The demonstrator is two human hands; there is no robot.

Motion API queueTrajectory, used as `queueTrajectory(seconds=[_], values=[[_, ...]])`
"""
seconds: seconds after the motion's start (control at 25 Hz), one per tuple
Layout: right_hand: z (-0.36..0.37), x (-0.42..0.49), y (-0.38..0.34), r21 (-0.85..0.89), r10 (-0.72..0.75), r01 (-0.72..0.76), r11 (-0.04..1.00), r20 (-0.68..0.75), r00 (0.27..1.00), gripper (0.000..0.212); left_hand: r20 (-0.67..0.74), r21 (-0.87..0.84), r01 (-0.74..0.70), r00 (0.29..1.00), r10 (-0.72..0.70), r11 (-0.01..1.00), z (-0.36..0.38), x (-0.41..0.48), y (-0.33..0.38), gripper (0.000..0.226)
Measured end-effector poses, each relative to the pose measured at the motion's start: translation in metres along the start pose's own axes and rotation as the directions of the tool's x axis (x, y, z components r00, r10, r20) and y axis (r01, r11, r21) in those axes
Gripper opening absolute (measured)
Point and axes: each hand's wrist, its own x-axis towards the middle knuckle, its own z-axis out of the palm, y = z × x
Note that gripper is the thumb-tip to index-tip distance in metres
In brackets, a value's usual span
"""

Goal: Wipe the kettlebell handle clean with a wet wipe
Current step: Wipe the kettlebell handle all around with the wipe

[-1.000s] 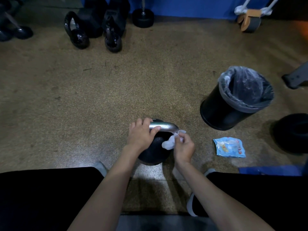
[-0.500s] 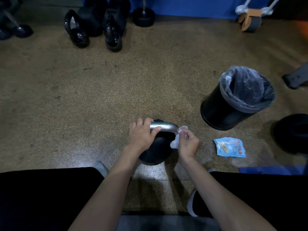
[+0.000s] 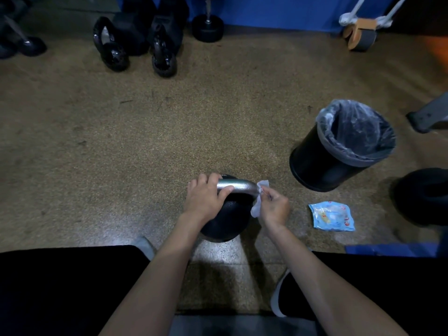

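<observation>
A black kettlebell (image 3: 228, 220) with a shiny silver handle (image 3: 238, 186) stands on the floor between my legs. My left hand (image 3: 204, 196) grips the left part of the handle, fingers over the top and thumb under the bar. My right hand (image 3: 275, 208) pinches a white wet wipe (image 3: 259, 196) and holds it against the handle's right bend. The wipe hangs down beside the kettlebell's right side.
A blue wet wipe packet (image 3: 332, 216) lies on the floor to the right. A black bin (image 3: 339, 146) with a plastic liner stands beyond it. Other kettlebells (image 3: 111, 44) and a dumbbell (image 3: 208, 26) line the far wall. A black weight plate (image 3: 423, 197) lies at far right.
My right hand has moved the wipe from below the handle up and right onto its right bend. My left hand has kept its grip.
</observation>
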Motion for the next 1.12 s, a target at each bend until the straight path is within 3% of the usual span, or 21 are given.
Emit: queueTrajectory(seconds=[0.16, 0.36, 0.56, 0.76, 0.96, 1.12], values=[[0.001, 0.009, -0.001, -0.026, -0.015, 0.015, 1.0, 0.032, 0.999, 0.02, -0.005, -0.001, -0.009, 1.0, 0.009, 1.0, 0.004, 0.001, -0.002, 0.057], [-0.007, 0.034, 0.003, -0.097, 0.079, -0.056, 0.994, 0.242, 0.967, 0.02, -0.015, -0.008, -0.002, 1.0, 0.002, 1.0, 0.006, 0.003, -0.004, 0.05], [-0.008, 0.044, -0.009, -0.22, 0.132, -0.054, 0.974, 0.359, 0.924, 0.022, -0.001, 0.007, 0.009, 1.0, -0.009, 1.0, 0.005, 0.003, -0.002, 0.052], [-0.01, 0.047, -0.014, -0.162, 0.144, -0.095, 0.982, 0.321, 0.936, 0.023, 0.005, 0.0, 0.015, 1.0, -0.015, 1.0, 0.003, 0.002, -0.001, 0.052], [0.001, 0.045, -0.019, -0.199, 0.234, -0.17, 0.965, 0.365, 0.901, 0.025, 0.004, -0.001, 0.016, 1.0, -0.016, 1.0, 0.001, 0.001, 0.001, 0.051], [-0.001, 0.047, -0.024, -0.317, 0.132, -0.004, 0.948, 0.384, 0.914, 0.026, -0.011, 0.006, 0.007, 1.0, -0.007, 1.0, 0.001, 0.001, 0.0, 0.051]])
